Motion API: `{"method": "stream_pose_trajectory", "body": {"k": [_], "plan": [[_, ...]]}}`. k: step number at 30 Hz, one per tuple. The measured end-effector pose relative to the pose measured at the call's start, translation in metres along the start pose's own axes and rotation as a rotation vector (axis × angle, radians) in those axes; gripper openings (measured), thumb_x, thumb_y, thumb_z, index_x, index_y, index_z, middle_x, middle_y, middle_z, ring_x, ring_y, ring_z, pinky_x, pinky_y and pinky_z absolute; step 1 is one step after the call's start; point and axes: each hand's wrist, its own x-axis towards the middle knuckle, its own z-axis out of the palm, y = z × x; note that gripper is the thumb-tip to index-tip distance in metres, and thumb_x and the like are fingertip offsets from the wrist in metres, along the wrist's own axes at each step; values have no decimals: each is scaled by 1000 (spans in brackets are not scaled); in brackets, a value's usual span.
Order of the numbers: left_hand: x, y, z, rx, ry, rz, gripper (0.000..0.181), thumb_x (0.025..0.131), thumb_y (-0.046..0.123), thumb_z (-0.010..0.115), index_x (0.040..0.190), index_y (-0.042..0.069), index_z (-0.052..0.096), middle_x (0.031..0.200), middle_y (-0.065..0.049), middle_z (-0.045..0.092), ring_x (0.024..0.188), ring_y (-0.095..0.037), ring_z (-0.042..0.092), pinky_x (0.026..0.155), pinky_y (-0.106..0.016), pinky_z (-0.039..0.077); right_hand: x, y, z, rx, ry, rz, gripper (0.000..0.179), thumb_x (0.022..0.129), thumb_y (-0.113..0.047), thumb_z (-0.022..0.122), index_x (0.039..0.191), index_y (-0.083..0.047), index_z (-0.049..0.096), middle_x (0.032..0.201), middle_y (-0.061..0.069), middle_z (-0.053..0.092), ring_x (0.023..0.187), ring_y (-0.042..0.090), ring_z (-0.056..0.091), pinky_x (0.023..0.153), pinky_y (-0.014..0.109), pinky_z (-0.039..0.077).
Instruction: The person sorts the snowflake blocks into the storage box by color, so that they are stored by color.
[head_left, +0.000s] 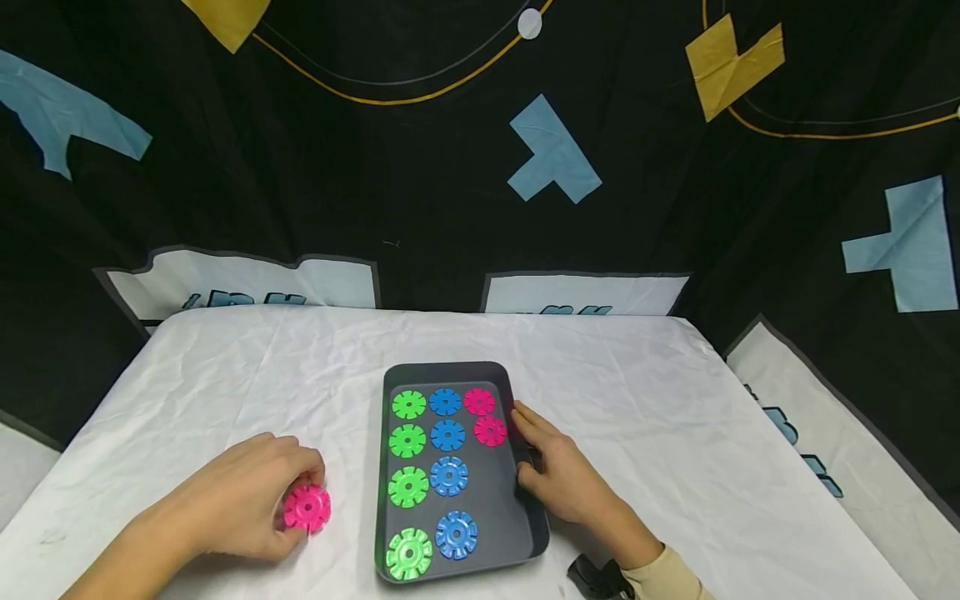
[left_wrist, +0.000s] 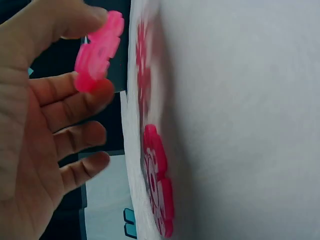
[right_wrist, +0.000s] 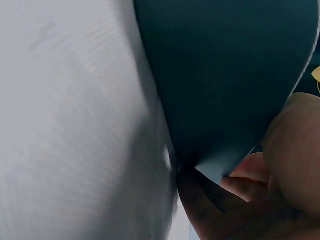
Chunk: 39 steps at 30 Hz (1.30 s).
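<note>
My left hand (head_left: 243,500) pinches a pink notched plastic disc (head_left: 307,508) between thumb and fingertips, just above the cloth left of the tray. In the left wrist view, another pink disc (left_wrist: 159,182) lies on the cloth below that hand, with a blurred pink shape (left_wrist: 143,70) beyond it; the head view hides both. My right hand (head_left: 558,475) grips the right side of the dark grey baking tray (head_left: 495,533), thumb at the rim, other fingers along the outer wall. In the tray lie columns of several green discs (head_left: 407,487), several blue discs (head_left: 449,477) and two pink discs (head_left: 490,431).
A white cloth (head_left: 637,400) covers the table. Near the right forearm lies a small black object (head_left: 592,577). Behind the table hangs a black curtain (head_left: 420,183) with blue and yellow patches.
</note>
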Motion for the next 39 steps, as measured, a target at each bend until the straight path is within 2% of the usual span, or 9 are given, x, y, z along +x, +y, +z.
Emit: {"method": "stream_pose_trajectory", "body": {"k": [6,12,17,23,28,35,39], "plan": [[7,-1,-2,1,87,47,44,54,45,86,82,37,53,70,24,39,68,-3,36,61,-22,34,-1,2,-1,2,3,1,71,82,-7,61,149,-1,36,158,4,27,142,11,24,110,34,31],[16,0,-9,-9,102,83,44,57,47,87,85,35,55,71,25,40,69,0,38,65,-24,39,-1,4,-2,9,5,-11,71,82,-6,61,149,0,36,158,5,28,142,12,25,109,34,32],[29,8,-17,-21,126,109,44,57,46,87,87,34,57,73,26,42,72,2,41,68,-26,42,-1,6,-2,7,9,-14,71,82,-6,60,149,0,36,158,4,28,142,11,25,109,34,32],[51,23,-25,-28,97,95,41,60,46,85,89,32,59,77,25,47,76,-1,44,71,-30,46,-2,7,-3,15,8,-14,71,83,-6,60,149,-1,36,158,3,27,142,11,25,108,33,33],[74,33,-26,-58,112,155,40,62,46,82,91,28,61,80,24,50,77,-1,47,73,-29,46,-2,6,-2,24,2,-15,71,83,-6,60,149,0,35,159,4,26,142,11,25,109,34,33],[100,47,-23,-109,127,231,38,63,45,81,91,26,62,82,22,53,76,-2,49,73,-30,46,-2,5,0,18,4,-13,71,82,-7,60,149,0,36,158,-2,25,142,12,24,111,35,29],[113,57,-23,-115,128,261,40,63,46,80,91,26,62,80,21,52,75,-1,48,72,-27,45,-1,4,1,11,4,-25,71,82,-7,60,148,1,36,158,2,27,143,15,25,111,37,29]]}}
